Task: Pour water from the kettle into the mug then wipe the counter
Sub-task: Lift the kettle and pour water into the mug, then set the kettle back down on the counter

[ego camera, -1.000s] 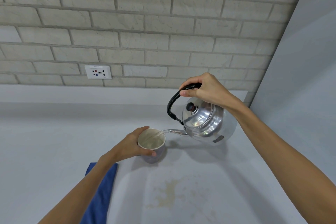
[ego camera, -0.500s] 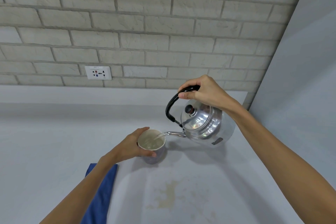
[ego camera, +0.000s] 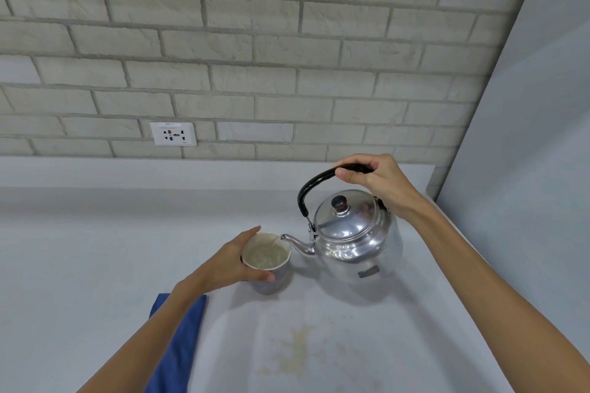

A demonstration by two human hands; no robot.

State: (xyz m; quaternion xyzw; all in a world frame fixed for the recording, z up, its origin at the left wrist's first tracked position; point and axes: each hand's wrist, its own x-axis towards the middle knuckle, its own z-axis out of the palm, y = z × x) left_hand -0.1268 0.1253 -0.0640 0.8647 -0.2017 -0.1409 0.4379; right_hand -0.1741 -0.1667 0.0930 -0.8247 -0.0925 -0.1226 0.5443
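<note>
Left hand (ego camera: pixel 230 260) fingers wrap mug (ego camera: pixel 267 265); right hand (ego camera: pixel 376 180) grips kettle (ego camera: pixel 354 239) handle; cloth (ego camera: pixel 178 344) half hidden.

My one head view looks forward and down, close over the surface (ego camera: pixel 95 249), facing the brick wall (ego camera: pixel 255 57) at its far edge.

silver kettle (ego camera: pixel 354 239) w/ black handle, pale lilac mug (ego camera: pixel 269 265), blue cloth (ego camera: pixel 178 338), grey counter (ego camera: pixel 95 249).

We see two bare arms. Our left hand (ego camera: pixel 228 260) and right hand (ego camera: pixel 376 179) wear no gloves, rings or watch. No sleeves show; both arms are uncovered all the way to the picture's bottom edge. The fingernails are short and plain.
</note>
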